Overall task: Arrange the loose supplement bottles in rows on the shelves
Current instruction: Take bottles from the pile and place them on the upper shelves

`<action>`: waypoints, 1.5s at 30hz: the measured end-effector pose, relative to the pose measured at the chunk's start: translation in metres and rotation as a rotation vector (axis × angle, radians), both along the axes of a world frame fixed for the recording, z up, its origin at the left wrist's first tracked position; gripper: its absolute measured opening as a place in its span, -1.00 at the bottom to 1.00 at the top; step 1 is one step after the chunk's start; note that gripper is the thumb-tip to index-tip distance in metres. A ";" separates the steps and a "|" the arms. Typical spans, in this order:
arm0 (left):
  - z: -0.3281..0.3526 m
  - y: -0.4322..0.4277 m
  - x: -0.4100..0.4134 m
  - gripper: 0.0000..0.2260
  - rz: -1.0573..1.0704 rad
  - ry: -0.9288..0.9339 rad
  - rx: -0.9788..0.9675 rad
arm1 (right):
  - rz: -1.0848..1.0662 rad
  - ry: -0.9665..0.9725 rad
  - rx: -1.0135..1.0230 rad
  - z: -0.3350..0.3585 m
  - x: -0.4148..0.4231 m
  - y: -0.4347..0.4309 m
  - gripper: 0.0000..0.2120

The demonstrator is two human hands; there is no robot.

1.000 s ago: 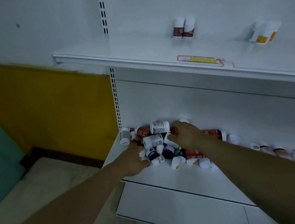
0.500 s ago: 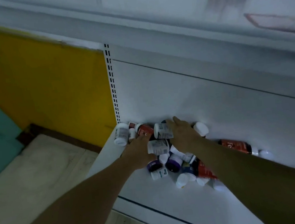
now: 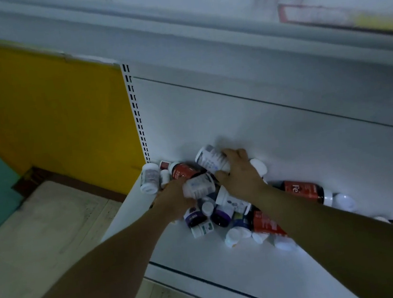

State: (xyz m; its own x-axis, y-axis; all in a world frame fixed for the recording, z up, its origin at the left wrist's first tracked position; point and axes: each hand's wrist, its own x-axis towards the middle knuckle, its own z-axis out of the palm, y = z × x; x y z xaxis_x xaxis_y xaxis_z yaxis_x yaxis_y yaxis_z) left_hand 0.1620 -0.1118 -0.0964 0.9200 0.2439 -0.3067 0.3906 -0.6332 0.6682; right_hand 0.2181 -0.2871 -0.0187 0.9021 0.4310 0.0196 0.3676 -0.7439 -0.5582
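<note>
Here both hands reach into a heap of bottles (image 3: 220, 216) lying loose on the lower shelf (image 3: 204, 270), close against its white back panel (image 3: 261, 126). The left hand (image 3: 175, 199) has its fingers curled round a pale-labelled bottle (image 3: 198, 185), held on its side at the top of the heap. The right hand (image 3: 240, 173) is clamped on a tilted white bottle (image 3: 212, 159) just in front of the back panel. A red-labelled bottle (image 3: 303, 190) lies on its side beyond the right forearm. At the heap's left end a small white bottle (image 3: 148, 178) lies near the slotted upright (image 3: 138, 121). The upper shelf (image 3: 225, 23) is blurred. A yellow wall (image 3: 51, 111) lies to the left.
</note>
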 end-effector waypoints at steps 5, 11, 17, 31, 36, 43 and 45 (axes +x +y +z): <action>0.049 0.003 -0.034 -0.47 0.104 -0.122 -0.293 | -0.251 0.131 0.296 0.023 -0.043 -0.016 -0.47; 0.127 0.012 -0.108 -0.56 0.193 -0.175 -0.912 | -0.413 0.169 0.628 0.069 -0.123 -0.025 -0.63; 0.201 0.005 -0.170 -0.75 0.125 -0.194 -1.291 | -0.510 0.159 0.822 0.116 -0.221 -0.028 -0.60; 0.308 -0.095 -0.255 -0.63 -0.218 -0.031 -1.442 | -0.499 0.284 1.410 0.218 -0.322 -0.117 -0.65; 0.334 -0.179 -0.265 -0.68 -0.363 -0.089 -1.313 | -0.512 0.292 1.527 0.253 -0.348 -0.195 -0.71; 0.370 -0.314 -0.278 -0.68 -0.532 -0.111 -1.367 | -0.543 0.113 1.402 0.298 -0.380 -0.317 -0.59; 0.377 -0.348 -0.280 -0.67 -0.568 -0.103 -1.380 | -0.545 0.069 1.378 0.307 -0.389 -0.350 -0.59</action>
State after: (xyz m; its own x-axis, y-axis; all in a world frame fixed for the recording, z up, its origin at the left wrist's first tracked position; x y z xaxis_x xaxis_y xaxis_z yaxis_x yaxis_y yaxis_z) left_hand -0.1181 -0.4598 0.2808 0.8218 -0.5643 0.0791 0.2302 0.4558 0.8598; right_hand -0.1709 -0.6369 0.2879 0.9588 -0.2745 0.0735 0.1680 0.3392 -0.9256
